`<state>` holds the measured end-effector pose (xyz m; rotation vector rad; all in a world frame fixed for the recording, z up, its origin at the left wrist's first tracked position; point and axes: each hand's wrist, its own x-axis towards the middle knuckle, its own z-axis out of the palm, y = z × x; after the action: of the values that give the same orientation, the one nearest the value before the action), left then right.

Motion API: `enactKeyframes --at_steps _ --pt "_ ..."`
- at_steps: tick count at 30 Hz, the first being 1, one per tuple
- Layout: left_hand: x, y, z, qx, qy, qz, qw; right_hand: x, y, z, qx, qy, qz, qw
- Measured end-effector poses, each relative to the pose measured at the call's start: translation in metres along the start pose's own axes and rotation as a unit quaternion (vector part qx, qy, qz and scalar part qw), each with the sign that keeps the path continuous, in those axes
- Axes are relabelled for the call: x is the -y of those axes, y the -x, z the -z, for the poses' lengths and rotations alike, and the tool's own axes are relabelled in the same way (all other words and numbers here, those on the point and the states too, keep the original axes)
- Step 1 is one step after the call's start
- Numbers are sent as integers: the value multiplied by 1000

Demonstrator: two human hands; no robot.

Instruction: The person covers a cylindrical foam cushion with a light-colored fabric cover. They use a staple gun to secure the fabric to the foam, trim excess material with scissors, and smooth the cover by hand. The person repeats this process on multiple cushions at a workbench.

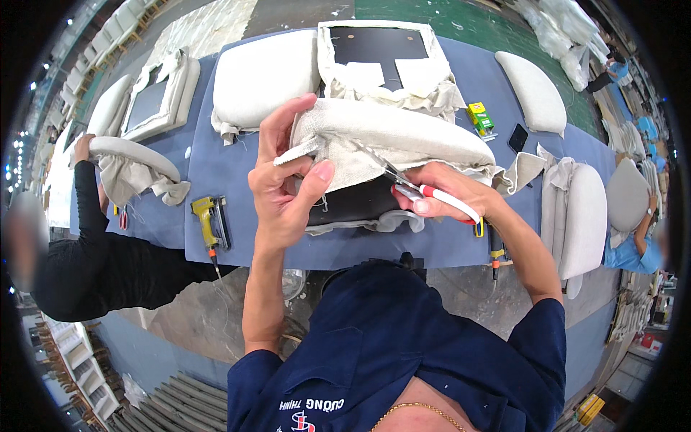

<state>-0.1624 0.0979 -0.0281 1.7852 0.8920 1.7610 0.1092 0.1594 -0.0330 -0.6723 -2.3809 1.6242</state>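
Over at the far left, a co-worker's hand rests on a curved padded piece with loose cloth hanging off it, and a yellow staple gun lies on the blue-covered worktable nearer the middle. Next comes the person's left hand, closed around the left end of a cream upholstered cushion: fingers reach up to the padded rim while the thumb bears on a loose fabric flap. That cushion is up in front of the person, tilted, and a dark board shows just beneath its cloth. Scissors with red-and-white handles reach into the flap, blades pointing up toward the left hand, though how far apart they stand I cannot tell. Their handles sit in the right hand, its fingers and thumb wrapped around them. Trimming surplus cover fabric looks like the step in hand, and the next cut would call for a taut flap, with blade tips clear of the padded face and the left fingertips. Farther right lie a yellow-and-green box, a black smartphone and another fabric-covered cushion
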Motion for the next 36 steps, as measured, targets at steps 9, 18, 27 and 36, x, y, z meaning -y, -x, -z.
enactKeyframes --at_steps 9,18,27,36 --pt "0 -2 3 5 31 24 999 14 7 15 31 2 -122 992" --pt "1 0 7 37 53 1 998 8 -2 -4 -19 -11 -20 1000" --pt "-6 2 11 70 67 21 995 13 -8 -16 -41 -31 2 999" --pt "-3 4 12 59 93 24 994 10 -7 -22 -55 -21 36 998"
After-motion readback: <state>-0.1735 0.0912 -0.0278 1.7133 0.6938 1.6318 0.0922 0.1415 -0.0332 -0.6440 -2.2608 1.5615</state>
